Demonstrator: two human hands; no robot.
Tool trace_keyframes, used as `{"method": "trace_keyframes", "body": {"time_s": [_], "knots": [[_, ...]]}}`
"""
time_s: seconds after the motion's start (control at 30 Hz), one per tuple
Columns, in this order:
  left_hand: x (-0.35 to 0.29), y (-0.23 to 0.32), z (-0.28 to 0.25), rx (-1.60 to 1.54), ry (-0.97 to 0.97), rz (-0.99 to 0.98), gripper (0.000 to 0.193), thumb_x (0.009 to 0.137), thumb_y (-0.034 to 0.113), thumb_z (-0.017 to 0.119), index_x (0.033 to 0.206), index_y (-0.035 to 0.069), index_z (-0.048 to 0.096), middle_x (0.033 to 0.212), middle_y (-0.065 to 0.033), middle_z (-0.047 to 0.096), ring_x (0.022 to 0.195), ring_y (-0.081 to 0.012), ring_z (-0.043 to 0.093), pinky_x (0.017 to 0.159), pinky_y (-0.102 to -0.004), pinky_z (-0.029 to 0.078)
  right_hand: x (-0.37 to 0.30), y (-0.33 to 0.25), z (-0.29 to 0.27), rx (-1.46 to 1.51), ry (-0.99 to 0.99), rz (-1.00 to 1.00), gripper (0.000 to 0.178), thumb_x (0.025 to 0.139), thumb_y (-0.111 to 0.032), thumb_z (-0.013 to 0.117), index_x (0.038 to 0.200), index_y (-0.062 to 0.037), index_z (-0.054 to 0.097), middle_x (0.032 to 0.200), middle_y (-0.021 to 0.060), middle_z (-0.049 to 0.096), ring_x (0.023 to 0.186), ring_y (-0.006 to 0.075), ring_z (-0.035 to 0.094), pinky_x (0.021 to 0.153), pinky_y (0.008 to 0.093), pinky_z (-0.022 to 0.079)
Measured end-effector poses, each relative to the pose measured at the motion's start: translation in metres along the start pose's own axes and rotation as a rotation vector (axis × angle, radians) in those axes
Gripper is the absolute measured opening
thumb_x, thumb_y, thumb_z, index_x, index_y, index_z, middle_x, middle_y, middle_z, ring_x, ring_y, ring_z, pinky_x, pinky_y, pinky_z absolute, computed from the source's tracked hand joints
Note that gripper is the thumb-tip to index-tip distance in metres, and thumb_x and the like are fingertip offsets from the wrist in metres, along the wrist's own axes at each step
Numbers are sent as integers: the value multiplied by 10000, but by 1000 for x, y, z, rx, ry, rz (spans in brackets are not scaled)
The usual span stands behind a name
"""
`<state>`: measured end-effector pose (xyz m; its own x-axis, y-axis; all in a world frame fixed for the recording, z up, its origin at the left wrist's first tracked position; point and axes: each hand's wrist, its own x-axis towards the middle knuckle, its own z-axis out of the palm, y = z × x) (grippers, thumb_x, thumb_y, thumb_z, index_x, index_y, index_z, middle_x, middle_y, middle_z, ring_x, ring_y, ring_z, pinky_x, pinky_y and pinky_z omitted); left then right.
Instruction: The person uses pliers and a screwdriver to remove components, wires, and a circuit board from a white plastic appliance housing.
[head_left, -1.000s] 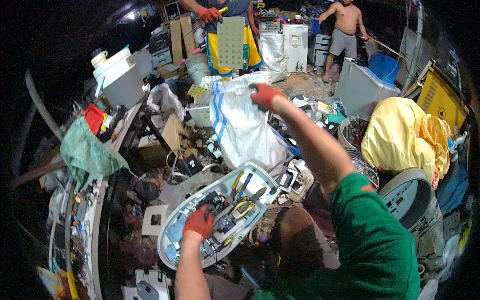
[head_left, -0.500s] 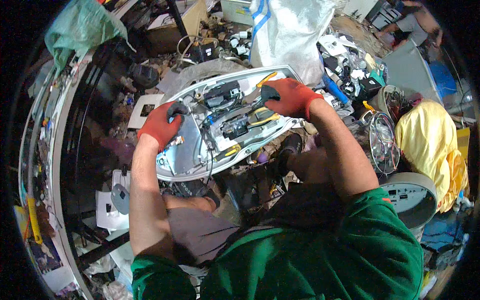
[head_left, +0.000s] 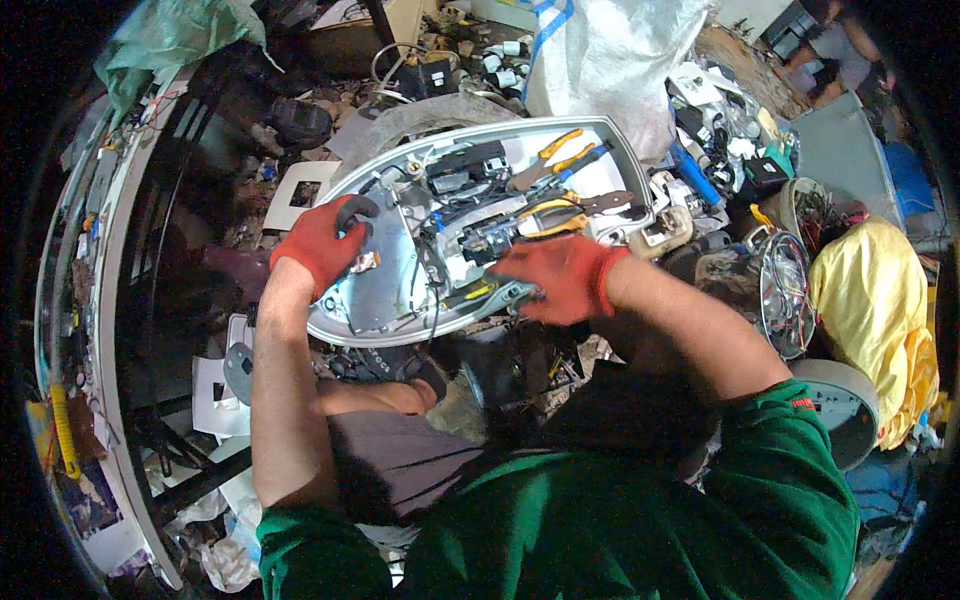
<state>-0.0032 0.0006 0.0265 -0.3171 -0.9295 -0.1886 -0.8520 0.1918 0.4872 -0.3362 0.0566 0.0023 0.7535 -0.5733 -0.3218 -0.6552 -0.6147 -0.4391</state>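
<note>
A long white plastic casing (head_left: 622,142) lies in front of me, filled with electronic parts, cables and hand tools. My left hand (head_left: 322,243), in a red glove with dark fingertips, is curled closed at its left end, beside a flat metal plate (head_left: 385,265); what the fingers hold is hidden. My right hand (head_left: 565,282), also red-gloved and blurred, is over the near rim. A grey-green tool (head_left: 512,294) shows by its fingers, near a yellow-and-black cutter (head_left: 466,294). Orange-handled pliers (head_left: 562,143) lie at the far right end. A black module (head_left: 468,168) sits toward the back.
A white sack (head_left: 615,75) stands behind the casing. To its right are piled scrap electronics (head_left: 715,140), a bundle of wires (head_left: 783,295) and a yellow cloth or bag (head_left: 858,310). A dark metal frame (head_left: 135,300) runs along the left. Another person (head_left: 835,60) is far right.
My right hand has moved from the casing's far right part down toward the near rim, uncovering pliers there. My left hand stays at the left end. The view has shifted slightly.
</note>
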Motion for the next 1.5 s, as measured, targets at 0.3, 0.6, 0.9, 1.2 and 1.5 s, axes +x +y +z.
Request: {"method": "trace_keyframes", "body": {"time_s": [0.3, 0.6, 0.9, 1.2, 1.5], "knots": [[0, 1, 1, -155, 105, -87, 271, 882, 125, 565, 1139, 96, 646, 1075, -172, 673, 985, -312, 647, 869, -368, 494, -25, 45, -54, -141, -89, 442, 240, 853, -299, 612, 977, -95, 644, 919, 189, 671, 868, 372, 665, 784, 446, 528], [17, 6, 12, 12, 232, 52, 357, 846, 102, 604, 1202, 72, 594, 1186, -171, 621, 1131, -346, 578, 970, -388, 447, -17, 126, -52, 129, 611, 574, 557, 816, -363, 701, 1272, -89, 535, 1040, 212, 675, 996, 422, 632, 905, 452, 494], [42, 40, 38, 162, 275, 45, 704, 778, 320, 725, 1392, 114, 449, 1407, -203, 462, 1313, -383, 417, 1121, -414, 323, -35, 114, -84, 917, 824, 315, 172, 882, -100, 668, 1036, -35, 625, 865, 42, 652, 718, 114, 581, 631, 263, 494], [61, 35, 43, 170, 73, -4, 798, 776, 356, 713, 1448, 89, 377, 1450, -175, 411, 1386, -324, 340, 1168, -456, 214, -12, 62, -150, 939, 917, -129, 255, 980, -214, 576, 1159, -33, 563, 1029, 54, 668, 939, 139, 633, 815, 299, 514], [60, 22, 52, 303, -65, -50, 736, 788, 415, 701, 1405, 94, 462, 1481, -198, 386, 1416, -381, 274, 1173, -472, 191, 21, 109, -108, 382, 1058, -41, 297, 940, -204, 564, 1183, -38, 526, 997, 153, 658, 902, 247, 652, 826, 348, 500]]}}
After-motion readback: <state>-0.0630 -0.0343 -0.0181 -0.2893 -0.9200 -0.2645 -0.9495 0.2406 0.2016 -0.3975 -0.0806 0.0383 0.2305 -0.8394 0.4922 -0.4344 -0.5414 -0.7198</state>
